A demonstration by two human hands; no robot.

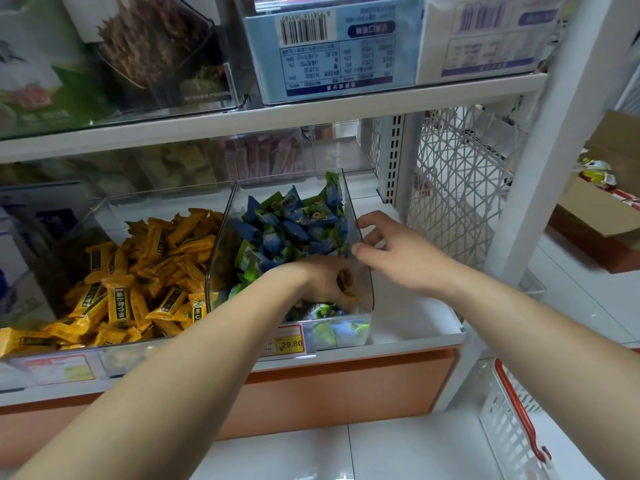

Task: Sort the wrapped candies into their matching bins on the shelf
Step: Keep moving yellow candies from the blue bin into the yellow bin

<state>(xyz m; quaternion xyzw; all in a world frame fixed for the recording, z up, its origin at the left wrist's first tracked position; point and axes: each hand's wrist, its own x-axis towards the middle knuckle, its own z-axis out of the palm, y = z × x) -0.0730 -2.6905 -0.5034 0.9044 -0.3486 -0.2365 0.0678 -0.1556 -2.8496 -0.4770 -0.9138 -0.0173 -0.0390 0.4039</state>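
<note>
Reference: clear bin (365,292) on the shelf (412,317), filled with blue-green candies (294,230). Left hand (322,282) is reached into the front of that bin, knuckles up, fingers curled down into the pile. A yellow-wrapped candy (344,286) with a dark label is clamped among the fingertips, near the bin's front right corner. So one yellow piece is located inside the blue-green bin, in the grasp, not lying loose. Right hand (394,252) is placed just outside the bin's right wall: thumb tip laid at the wall's top edge, other fingers loosely bent and spread, nothing enclosed, hand slack. Whether the wall is actually pressed cannot be told. Against the bin's left wall a second bin (104,209) is seen, heaped with yellow candies (138,282) in the same wrapper as the held piece. A price tag (289,342) reading 29.80 is clipped to the shelf edge directly below the bin's front wall. Right of the bin, past a bare stretch of shelf, a white lattice panel (457,188) is mounted. Above the bin, one shelf level up, a blue carton (332,46) with a barcode is stored, print inverted. Well below and right of the bin a white basket (509,420) with a red handle is seen. A cardboard box (595,216) is seen far right of the bin.
</note>
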